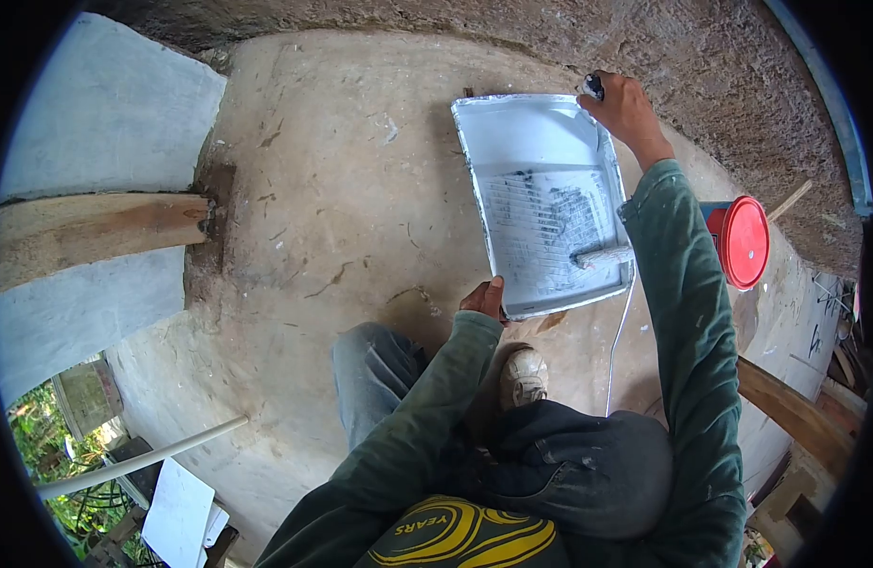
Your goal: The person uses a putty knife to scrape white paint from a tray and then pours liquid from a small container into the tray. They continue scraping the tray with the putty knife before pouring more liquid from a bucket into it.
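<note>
A white-coated paint tray (531, 133) is in front of me, its ribbed slope streaked with grey and black. My left hand (484, 299) is closed on the tray's near left corner, thumb over the rim. My right hand (628, 115) is at the far right corner, fingers curled around a small black-and-white thing (594, 88) whose kind I cannot make out. The thumb side of that hand meets the tray's rim. A paint-covered roller (603, 257) rests across the tray's right edge. From near it a thin white wire or rod (614, 350) runs down toward my knee.
A bucket with a red lid (747, 242) is right of my right forearm. Rough wall (702, 57) borders the far side. A wooden post (105, 232) lies left, a pale pipe (152, 456) and white boards (179, 511) lower left. Stained concrete floor (332, 189) lies between.
</note>
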`<act>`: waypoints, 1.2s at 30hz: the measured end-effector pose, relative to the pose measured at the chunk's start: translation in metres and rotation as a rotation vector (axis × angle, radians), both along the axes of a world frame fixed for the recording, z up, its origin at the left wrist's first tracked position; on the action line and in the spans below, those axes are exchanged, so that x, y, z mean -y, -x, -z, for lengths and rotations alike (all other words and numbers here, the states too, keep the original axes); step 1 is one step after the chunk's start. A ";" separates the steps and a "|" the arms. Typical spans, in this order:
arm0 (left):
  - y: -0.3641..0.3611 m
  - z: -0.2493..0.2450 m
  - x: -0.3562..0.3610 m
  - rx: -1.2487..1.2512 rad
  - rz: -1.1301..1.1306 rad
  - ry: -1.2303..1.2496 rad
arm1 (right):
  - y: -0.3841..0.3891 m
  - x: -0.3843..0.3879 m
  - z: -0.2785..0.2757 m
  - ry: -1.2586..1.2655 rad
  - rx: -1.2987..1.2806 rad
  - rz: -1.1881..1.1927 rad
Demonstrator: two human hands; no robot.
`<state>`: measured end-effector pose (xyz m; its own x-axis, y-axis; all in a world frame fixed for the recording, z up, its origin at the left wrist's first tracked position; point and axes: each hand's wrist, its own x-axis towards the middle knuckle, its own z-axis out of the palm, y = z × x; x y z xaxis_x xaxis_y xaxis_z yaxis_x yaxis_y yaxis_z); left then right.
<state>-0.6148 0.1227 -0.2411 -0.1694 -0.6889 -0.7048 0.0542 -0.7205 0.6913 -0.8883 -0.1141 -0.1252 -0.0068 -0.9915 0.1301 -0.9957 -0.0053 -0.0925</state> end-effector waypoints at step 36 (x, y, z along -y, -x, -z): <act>0.002 0.035 -0.008 -0.044 0.023 0.029 | -0.124 -0.004 -0.006 -0.133 0.591 0.094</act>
<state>-0.6165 0.1307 -0.2760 -0.2154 -0.7045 -0.6762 0.0687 -0.7017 0.7092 -0.7642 -0.1104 -0.1190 -0.1287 -0.9906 -0.0473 -0.7713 0.1300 -0.6230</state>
